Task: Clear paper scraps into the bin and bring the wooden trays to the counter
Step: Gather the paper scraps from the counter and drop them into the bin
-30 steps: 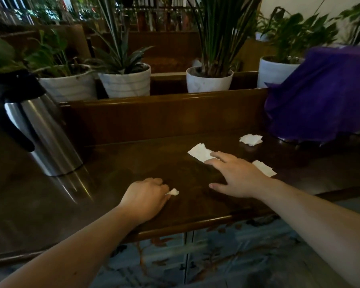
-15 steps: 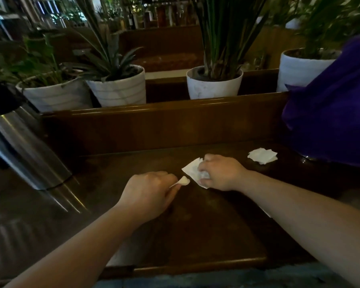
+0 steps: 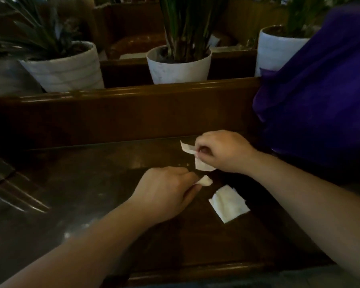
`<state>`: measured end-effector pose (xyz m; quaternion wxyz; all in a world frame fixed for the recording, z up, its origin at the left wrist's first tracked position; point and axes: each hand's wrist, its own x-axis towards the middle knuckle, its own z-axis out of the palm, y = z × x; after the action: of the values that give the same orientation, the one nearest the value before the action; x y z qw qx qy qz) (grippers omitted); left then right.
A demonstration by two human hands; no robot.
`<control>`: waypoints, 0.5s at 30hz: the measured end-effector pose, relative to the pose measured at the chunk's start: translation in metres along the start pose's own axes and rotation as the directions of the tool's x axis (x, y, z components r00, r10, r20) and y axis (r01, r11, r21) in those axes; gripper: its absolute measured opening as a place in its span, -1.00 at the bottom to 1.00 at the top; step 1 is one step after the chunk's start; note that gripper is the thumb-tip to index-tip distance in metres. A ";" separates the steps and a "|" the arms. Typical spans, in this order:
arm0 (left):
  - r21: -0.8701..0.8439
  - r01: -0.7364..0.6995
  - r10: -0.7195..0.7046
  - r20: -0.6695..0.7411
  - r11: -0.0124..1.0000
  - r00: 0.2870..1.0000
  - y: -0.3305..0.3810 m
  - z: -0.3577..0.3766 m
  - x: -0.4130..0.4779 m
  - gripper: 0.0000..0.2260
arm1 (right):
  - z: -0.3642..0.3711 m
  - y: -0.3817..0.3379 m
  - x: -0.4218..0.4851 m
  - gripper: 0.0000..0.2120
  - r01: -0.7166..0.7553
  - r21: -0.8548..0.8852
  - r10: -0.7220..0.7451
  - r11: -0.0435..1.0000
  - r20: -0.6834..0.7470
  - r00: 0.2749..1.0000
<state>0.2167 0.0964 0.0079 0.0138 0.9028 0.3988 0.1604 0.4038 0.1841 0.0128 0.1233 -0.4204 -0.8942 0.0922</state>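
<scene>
My right hand (image 3: 222, 151) is closed around white paper scraps (image 3: 202, 165) that stick out to its left, held just above the dark wooden table (image 3: 92, 194). A small white paper scrap (image 3: 206, 181) is pinched in the fingertips of my left hand (image 3: 164, 190), close below the right hand. One more flat white paper scrap (image 3: 229, 203) lies on the table to the right of my left hand, under my right forearm. No bin and no wooden tray show in the head view.
A raised wooden ledge (image 3: 123, 96) runs along the back of the table, with white plant pots (image 3: 179, 65) behind it. A purple cloth (image 3: 320, 90) covers something at the right. A steel jug's base (image 3: 0, 177) sits at the far left.
My right hand lifted its scrap off the table and moved right and back, gathering more paper. My left hand followed to the right with its small scrap. The view moved closer.
</scene>
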 end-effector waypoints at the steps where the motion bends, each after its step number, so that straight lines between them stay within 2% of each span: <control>1: 0.005 -0.014 0.014 0.014 1.000 1.000 0.005 0.005 0.007 -0.67 | -0.003 0.007 -0.008 -0.94 -0.028 -0.003 0.028 1.000 -0.011 1.000; 4: 0.016 -0.058 0.057 0.058 0.998 0.997 0.013 0.019 0.025 -0.62 | -0.012 0.023 -0.029 -0.92 -0.099 0.000 0.099 0.995 -0.070 0.993; 10: 0.048 -0.170 0.163 0.113 0.984 0.980 0.025 0.047 0.043 -0.70 | -0.021 0.052 -0.068 -0.93 -0.253 -0.060 0.242 0.966 -0.141 0.960; 15: 0.080 -0.217 0.204 0.144 0.973 0.968 0.028 0.061 0.044 -0.50 | -0.025 0.069 -0.091 -0.97 -0.324 -0.032 0.314 0.946 -0.173 0.934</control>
<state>0.2827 0.1150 -0.0330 -0.0196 0.9485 0.3058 0.0802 0.5174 0.1586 0.0050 0.1680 -0.5695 -0.8032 0.0488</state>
